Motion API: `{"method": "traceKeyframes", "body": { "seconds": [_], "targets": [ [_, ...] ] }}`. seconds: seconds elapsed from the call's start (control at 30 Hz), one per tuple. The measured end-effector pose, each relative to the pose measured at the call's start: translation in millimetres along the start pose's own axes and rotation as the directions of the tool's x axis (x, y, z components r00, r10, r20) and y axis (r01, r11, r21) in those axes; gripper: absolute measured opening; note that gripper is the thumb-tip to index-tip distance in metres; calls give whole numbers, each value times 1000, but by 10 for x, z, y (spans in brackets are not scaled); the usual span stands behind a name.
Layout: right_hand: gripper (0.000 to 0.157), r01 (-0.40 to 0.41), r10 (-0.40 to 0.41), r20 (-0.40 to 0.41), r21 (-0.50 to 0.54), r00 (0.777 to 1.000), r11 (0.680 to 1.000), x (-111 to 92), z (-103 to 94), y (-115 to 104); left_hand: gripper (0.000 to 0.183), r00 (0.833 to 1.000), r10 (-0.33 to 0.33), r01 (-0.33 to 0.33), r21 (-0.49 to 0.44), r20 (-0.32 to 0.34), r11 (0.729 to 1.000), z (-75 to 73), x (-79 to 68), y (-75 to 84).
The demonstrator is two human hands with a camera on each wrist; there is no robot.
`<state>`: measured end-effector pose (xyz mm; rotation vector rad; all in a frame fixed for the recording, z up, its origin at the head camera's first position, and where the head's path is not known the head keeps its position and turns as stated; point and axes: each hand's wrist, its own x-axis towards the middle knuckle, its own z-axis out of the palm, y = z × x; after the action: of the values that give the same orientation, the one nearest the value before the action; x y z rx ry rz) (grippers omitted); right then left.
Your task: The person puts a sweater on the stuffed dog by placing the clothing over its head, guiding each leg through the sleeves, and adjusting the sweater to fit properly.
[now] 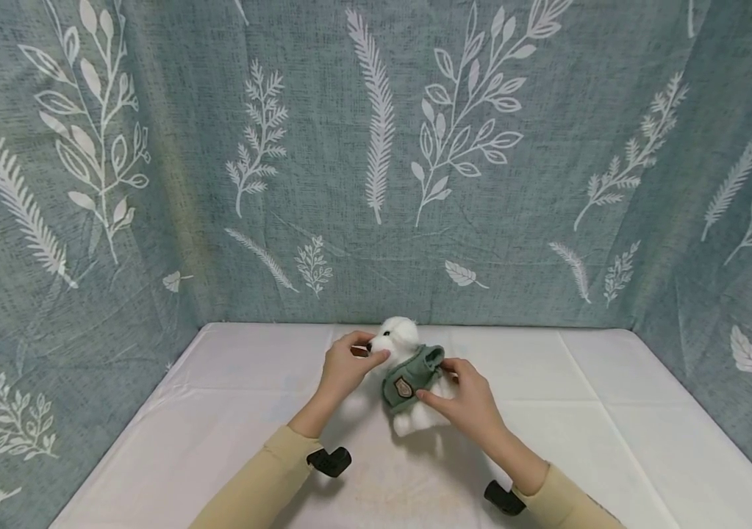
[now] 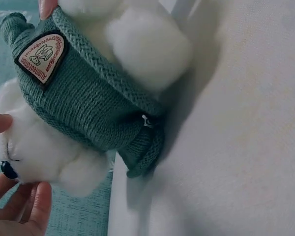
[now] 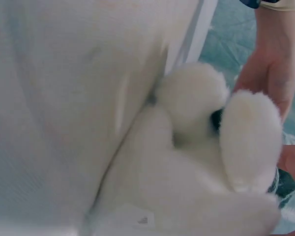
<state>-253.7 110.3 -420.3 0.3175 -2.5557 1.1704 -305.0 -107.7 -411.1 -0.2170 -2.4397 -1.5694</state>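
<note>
A white plush dog (image 1: 397,336) wearing a green knitted sweater (image 1: 409,382) is between both hands over the white table. My left hand (image 1: 344,369) grips its muzzle from the left, thumb on the near side and fingers at the far side. In the left wrist view, those fingers (image 2: 39,201) are close around the black nose (image 2: 9,170). My right hand (image 1: 471,404) pinches the rear of the sweater, thumb at its hem beside a shield-shaped patch (image 2: 42,56). The right wrist view shows the dog's fluffy rounded limbs (image 3: 250,140) and a small white tag (image 3: 137,216).
A white cloth covers the table (image 1: 587,426). Blue-green curtains (image 1: 323,184) with white leaf prints surround it at the back and both sides. A black wrist mount (image 1: 329,461) sits at the left cuff, another black mount (image 1: 503,498) at the right.
</note>
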Motion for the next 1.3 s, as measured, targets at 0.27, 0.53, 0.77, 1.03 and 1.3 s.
{"method": "traceKeyframes", "body": {
  "seconds": [0.27,0.53,0.77,1.03,1.3],
  "targets": [
    [57,-1,3,25,-49,1000,999,7,-63,29,33,997,-60,58,45,43,997,65,-14,-66],
    [57,-44,51,101,-68,994,997,49,-184,33,35,996,-47,41,71,72,997,139,-13,-82],
    [58,-56,71,149,-102,986,993,101,-219,41,38,995,-53,47,83,80,995,163,4,-88],
    [55,-54,70,155,-107,985,993,141,-235,65,43,995,-51,44,87,91,995,160,7,-80],
    [52,-93,97,133,-35,986,995,114,-329,78,34,994,96,-95,19,-61,995,183,-71,24]
  ]
}}
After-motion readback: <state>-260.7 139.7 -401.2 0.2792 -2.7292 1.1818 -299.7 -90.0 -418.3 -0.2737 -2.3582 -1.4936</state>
